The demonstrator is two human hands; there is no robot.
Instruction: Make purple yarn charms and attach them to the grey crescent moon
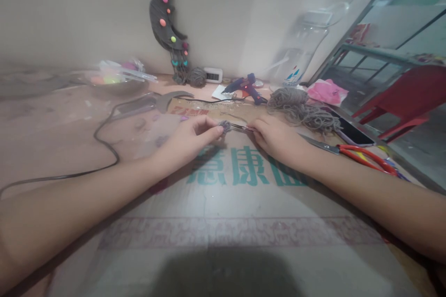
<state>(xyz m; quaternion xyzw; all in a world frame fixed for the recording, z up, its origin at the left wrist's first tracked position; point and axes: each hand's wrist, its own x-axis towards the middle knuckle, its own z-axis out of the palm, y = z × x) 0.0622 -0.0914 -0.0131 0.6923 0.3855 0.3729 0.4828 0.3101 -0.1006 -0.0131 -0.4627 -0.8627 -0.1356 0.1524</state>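
Note:
My left hand (pixel 190 139) pinches a small grey yarn pompom (pixel 225 125) between thumb and fingertips. My right hand (pixel 275 137) is closed round a thin metal tool (pixel 240 127), likely tweezers or small scissors, whose tip touches the pompom. Both hands rest over a flattened cardboard sheet (pixel 223 195) printed with green characters.
A tangle of grey yarn (pixel 303 109) lies behind my right hand. Red-handled scissors (pixel 358 153) and a phone (pixel 350 132) lie to the right. A blue glue gun (pixel 245 87) stands at the back, its black cable (pixel 104 141) trailing left. A grey decorated hanging (pixel 167 23) leans on the wall.

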